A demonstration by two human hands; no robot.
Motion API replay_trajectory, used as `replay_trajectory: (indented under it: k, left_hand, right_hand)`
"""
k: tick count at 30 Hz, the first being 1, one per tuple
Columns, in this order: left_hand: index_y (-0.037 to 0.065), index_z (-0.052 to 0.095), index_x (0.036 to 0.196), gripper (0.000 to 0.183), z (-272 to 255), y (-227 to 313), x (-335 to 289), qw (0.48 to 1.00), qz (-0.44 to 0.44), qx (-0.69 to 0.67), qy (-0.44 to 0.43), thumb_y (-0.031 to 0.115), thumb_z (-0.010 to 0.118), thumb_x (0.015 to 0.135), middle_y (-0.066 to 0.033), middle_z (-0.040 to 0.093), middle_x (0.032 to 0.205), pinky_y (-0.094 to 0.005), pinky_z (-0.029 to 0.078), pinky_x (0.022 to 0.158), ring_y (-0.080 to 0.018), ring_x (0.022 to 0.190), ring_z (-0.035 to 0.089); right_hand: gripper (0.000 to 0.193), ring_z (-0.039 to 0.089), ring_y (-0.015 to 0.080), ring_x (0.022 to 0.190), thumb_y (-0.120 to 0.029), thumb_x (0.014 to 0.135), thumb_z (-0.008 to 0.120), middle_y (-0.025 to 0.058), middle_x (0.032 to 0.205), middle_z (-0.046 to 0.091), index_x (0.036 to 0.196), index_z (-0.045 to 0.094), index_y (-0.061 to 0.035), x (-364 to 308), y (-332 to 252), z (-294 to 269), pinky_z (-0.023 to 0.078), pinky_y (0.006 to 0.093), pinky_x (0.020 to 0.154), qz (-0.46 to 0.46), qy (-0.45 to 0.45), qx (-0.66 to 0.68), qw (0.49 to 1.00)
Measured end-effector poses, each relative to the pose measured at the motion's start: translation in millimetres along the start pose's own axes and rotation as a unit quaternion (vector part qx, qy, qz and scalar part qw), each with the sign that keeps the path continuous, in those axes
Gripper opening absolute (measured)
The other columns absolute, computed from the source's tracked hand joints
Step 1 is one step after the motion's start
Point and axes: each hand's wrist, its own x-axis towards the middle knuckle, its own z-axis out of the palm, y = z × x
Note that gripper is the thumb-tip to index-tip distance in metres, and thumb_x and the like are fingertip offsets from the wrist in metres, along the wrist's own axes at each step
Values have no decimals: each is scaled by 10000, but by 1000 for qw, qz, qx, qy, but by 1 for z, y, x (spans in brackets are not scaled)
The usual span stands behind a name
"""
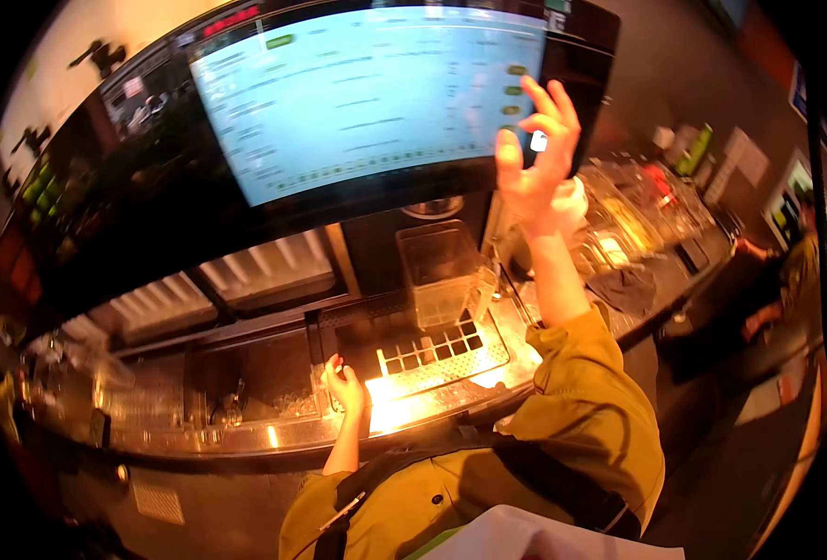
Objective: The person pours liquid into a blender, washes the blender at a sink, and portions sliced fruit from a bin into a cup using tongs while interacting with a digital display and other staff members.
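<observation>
My right hand is raised at the right end of a large lit screen. Its fingers are apart, some of them bent, with the fingertips in front of the column of small dark buttons. Whether a fingertip touches the glass I cannot tell. Lower down, my left hand hovers at the counter's front edge with its fingers curled together. A tiny reddish spot shows at those fingertips, too small to name. Just right of it lies a metal drip tray with a slotted grid, and a clear plastic container stands behind.
Along the back are white-lined bins. A steel counter runs left, with clear containers at its far end. Ingredient trays and a dark cloth lie on the right. Another person stands at the right edge.
</observation>
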Motion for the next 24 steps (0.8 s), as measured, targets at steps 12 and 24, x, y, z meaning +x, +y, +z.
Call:
replay_trajectory:
  k: [12, 24]
  left_hand:
    - [-20, 491, 1028, 270, 30, -60, 11, 991, -59, -53, -105, 42, 473, 765, -93, 566, 875, -255, 421, 730, -159, 801, 531]
    - [-5, 507, 1002, 227, 42, -21, 9, 989, -111, 52, -81, 75, 495, 789, -96, 582, 895, -256, 415, 764, -157, 836, 546]
  right_hand:
    - [84, 528, 203, 760, -63, 728, 490, 106, 851, 567, 802, 473, -26, -84, 30, -93, 404, 313, 696, 185, 111, 94, 972]
    - [388, 522, 202, 856, -240, 795, 526, 133, 962, 547, 1068, 476, 32, -278, -15, -73, 402, 299, 758, 647, -257, 131, 706]
